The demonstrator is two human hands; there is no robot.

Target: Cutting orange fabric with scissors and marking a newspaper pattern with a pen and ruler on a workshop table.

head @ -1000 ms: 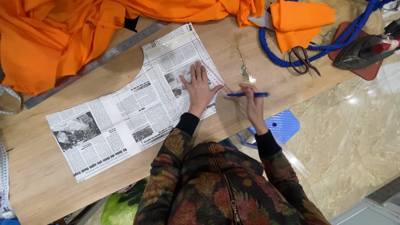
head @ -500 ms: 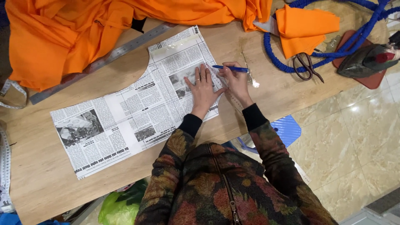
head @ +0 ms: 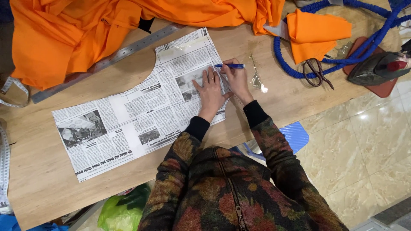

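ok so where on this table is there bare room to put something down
Bare wood lies along the near edge of the table below the newspaper, and between the right hand and scissors. The far side is crowded with orange cloth and ruler.

This was a tailoring workshop, plain to see. A long wooden worktable [head: 265, 111] ran across the view, heaped at its far side with bright orange cloth [head: 77, 34]. A long metal ruler [head: 107, 62] lay beside the cloth, and a tape measure [head: 5, 128] trailed along the table's end. A sheet of newspaper [head: 128, 119], one edge cut in a curve, was spread flat like a paper pattern. Scissors [head: 317, 72] sat near a folded orange piece [head: 317, 36], with an iron [head: 376, 68] on its red pad and a blue braided cord [head: 342, 60] looping around. Polished stone tiles [head: 364, 149] covered the floor.
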